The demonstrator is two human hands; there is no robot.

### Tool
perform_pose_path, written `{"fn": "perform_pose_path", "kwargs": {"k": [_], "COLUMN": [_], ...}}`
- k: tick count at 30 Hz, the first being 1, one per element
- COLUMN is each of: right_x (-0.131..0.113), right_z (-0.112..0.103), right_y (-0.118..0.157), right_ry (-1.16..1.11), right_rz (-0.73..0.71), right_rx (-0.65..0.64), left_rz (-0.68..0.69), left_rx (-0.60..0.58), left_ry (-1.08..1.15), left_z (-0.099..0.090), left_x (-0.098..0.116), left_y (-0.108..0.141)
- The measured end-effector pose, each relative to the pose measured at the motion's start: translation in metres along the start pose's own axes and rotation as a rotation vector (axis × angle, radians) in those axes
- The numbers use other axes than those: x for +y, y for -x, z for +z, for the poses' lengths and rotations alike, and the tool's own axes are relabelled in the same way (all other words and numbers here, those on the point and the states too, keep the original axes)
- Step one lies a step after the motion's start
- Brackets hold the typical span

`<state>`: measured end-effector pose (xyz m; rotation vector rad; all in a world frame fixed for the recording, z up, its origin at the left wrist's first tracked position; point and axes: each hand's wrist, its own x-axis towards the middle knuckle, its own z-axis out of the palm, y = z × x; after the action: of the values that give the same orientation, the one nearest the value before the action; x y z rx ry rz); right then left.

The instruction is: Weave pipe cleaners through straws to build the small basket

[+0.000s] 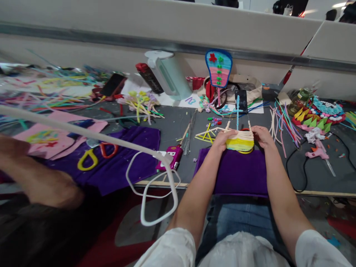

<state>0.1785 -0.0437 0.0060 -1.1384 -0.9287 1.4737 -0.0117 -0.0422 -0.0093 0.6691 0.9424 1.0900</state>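
A half-yellow, half-cream pipe-cleaner craft [239, 144] is held above a folded purple cloth [240, 172]. Its left edge is gripped by my left hand [221, 140], with fingers closed around it. On the opposite edge my right hand [261, 135] pinches the cream strands near a looped end. Loose cream pipe cleaners stick out leftward beyond my left hand, by some yellow ones [205, 136]. A light blue pipe-cleaner stem [237, 113] lies just behind the craft. My palms and some fingertips are hidden.
At right lie a pink glue gun [318, 150] with a black cord and loose pipe cleaners [286, 124]. Behind stand a pale green jug [169, 76] and a finished fan-shaped craft [219, 68]. A co-worker's arm [36, 170], scissors [88, 159] and a white cable-like tube [83, 128] occupy the left.
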Motion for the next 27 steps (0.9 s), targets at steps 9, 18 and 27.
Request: {"fn": "perform_pose_path", "kwargs": {"k": [9, 18, 27], "right_x": [0.005, 0.012, 0.012], "right_z": [0.002, 0.008, 0.006], "right_y": [-0.001, -0.007, -0.009], "right_ry": [0.104, 0.132, 0.008], "right_rz": [-0.051, -0.167, -0.135], "right_rx": [-0.019, 0.106, 0.13], "left_rz": [0.045, 0.079, 0.097], "left_rx": [0.082, 0.073, 0.07], "left_ry": [0.059, 0.074, 0.061], "left_z": [0.002, 0.003, 0.003], "left_x": [0.0, -0.002, -0.001], "left_y": [-0.004, -0.005, -0.005]}}
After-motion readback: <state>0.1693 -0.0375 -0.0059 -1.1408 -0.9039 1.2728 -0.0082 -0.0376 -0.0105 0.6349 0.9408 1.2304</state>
